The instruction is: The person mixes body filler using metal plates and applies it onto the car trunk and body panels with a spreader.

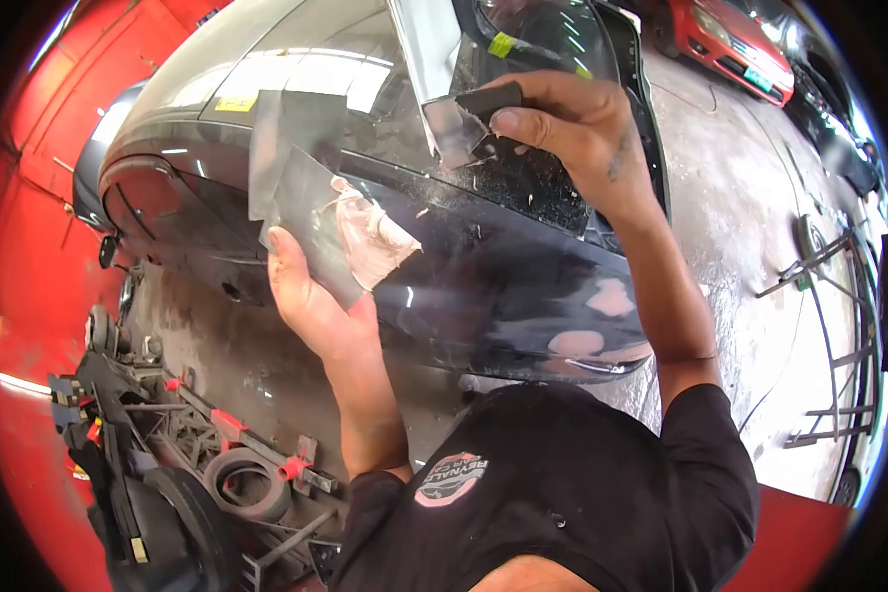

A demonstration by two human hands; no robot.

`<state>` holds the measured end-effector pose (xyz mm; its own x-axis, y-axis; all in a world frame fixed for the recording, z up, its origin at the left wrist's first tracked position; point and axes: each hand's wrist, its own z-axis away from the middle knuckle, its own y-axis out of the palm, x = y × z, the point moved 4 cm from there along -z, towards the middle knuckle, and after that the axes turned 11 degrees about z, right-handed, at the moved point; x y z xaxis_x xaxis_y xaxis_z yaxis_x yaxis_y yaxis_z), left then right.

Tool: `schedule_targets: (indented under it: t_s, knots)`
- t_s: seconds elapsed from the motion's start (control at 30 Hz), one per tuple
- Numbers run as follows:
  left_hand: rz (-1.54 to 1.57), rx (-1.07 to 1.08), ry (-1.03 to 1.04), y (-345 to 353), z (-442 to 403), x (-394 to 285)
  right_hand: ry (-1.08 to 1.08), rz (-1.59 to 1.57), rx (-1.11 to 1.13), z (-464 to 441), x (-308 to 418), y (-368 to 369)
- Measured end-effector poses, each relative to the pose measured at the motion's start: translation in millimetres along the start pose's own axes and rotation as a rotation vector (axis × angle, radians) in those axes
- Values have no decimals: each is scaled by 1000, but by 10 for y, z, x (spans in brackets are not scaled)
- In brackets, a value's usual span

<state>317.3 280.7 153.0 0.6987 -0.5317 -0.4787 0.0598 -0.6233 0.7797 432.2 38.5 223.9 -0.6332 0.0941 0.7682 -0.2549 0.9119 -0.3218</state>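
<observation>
My left hand [316,301] is closed on the lower edge of a flat grey sheet [311,207], its thumb along the side. A smeared mound of pale pink body filler [370,237] covers the sheet's right part. Higher and to the right, my right hand [577,133] pinches a dark, thin spreader [493,99] between thumb and fingers. A grey flat piece [457,133] with a ragged edge shows beside the spreader; I cannot tell whether they are joined. Both hands are over the dark car [503,261], whose side panel carries pale filler patches [575,342].
Tyres [247,483], a red-and-grey metal frame [227,424] and black car parts crowd the lower left. A red car [730,44] stands at the upper right. Metal stands [839,335] are along the right side. The red wall [30,266] is at the left.
</observation>
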Motion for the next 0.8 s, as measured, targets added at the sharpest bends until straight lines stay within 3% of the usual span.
schedule_targets:
  t_s: [0.13,0.2,0.37,0.5,0.63,0.73,0.8]
  knots:
    - [30,-70,-19,30,52,185,68,-263,-31,91,-38,119]
    - [24,9,2,137,83,230,12,-244,-85,125,-19,136]
    - [43,-51,-4,130,116,344,55,-113,-172,345,120,146]
    - [88,-55,-26,206,144,392,-64,-105,-236,513,100,289]
    - [43,-68,-42,290,139,376,-369,102,-214,625,30,341]
    - [1,-81,-16,234,106,362,-354,175,-182,726,-118,277]
    - [-2,-69,7,264,67,316,-39,-48,-146,735,-232,183]
